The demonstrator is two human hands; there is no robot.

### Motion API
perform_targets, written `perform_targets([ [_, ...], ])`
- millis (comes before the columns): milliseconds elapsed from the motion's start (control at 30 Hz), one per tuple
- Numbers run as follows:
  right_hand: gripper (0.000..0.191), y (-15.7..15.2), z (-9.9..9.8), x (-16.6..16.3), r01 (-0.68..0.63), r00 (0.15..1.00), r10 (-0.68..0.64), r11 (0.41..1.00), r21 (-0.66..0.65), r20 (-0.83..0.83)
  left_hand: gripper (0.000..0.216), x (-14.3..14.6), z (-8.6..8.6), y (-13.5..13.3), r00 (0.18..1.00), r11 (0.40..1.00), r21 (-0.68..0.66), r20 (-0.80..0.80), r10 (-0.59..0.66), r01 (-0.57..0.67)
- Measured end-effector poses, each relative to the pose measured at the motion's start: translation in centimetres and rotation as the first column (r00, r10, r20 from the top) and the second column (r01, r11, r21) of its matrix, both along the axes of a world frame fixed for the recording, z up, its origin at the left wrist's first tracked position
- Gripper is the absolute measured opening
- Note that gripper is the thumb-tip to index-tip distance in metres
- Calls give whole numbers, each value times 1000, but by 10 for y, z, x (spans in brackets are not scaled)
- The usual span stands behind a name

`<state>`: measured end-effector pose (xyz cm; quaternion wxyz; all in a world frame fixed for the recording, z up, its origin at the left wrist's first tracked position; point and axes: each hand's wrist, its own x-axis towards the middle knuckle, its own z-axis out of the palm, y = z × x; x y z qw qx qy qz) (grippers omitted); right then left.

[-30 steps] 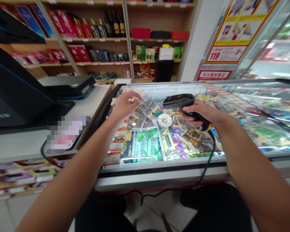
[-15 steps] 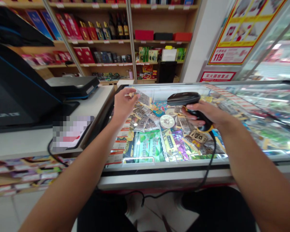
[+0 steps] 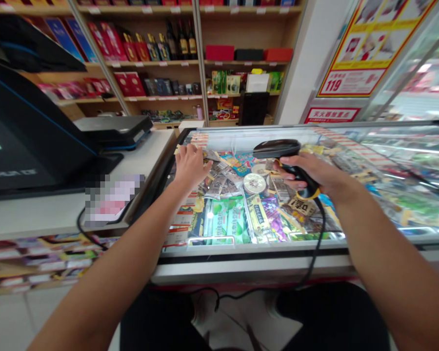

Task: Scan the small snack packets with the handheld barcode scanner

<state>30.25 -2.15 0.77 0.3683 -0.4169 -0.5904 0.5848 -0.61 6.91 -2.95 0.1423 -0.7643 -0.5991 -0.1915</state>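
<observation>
R hand (image 3: 307,173) is gripping a blk handheld scanner (image 3: 278,147), fingers wrapping round the handle, w/ the head pointing L above the display case (image 3: 256,251). Scanner's cable (image 3: 320,229) is hanging down over the case's front edge. L hand (image 3: 189,165) is hovering at the case's L side, back of hand up, fingers bending, thumb sticking out to the R; can't tell if it's pinching anything, as the fingertips are hiding behind the knuckles. Brown packs (image 3: 219,180) are lying in a loose pile just R of L hand. A round silvery item (image 3: 255,183) is sitting btwn the two hands, below the scanner head. Nearer the front, green packs (image 3: 229,219) are lying next to a purple pack (image 3: 272,214), and orange-&-white labels (image 3: 183,219) are running along the L side. On the desk (image 3: 32,214) to the L, a big blk terminal (image 3: 32,131) is standing nr a flat scale (image 3: 113,127); a pixelated flat item (image 3: 113,200) is lying close to the edge. At the back, bottles (image 3: 183,44) are standing on wooden shelves, & a yellow-red "119" poster (image 3: 376,48) is hanging R.
</observation>
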Motion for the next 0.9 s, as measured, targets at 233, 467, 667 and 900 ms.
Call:
perform_targets([
  [233,34,4,-2,5,20,998,-19,1000,14,-63,43,4,-4,-8,998,996,56,-27,-64,66],
  [467,52,-21,15,9,126,960,-115,992,25,-257,48,66,-15,-66,690,693,-138,-77,-720,708],
  [667,37,-46,8,38,121,975,-134,989,-84,-177,57,104,-32,-110,303,358,-201,-261,-917,912],
  [900,26,-50,5,50,233,945,-257,963,136,202,38,98,-27,-89,494,547,-102,-317,-809,831],
])
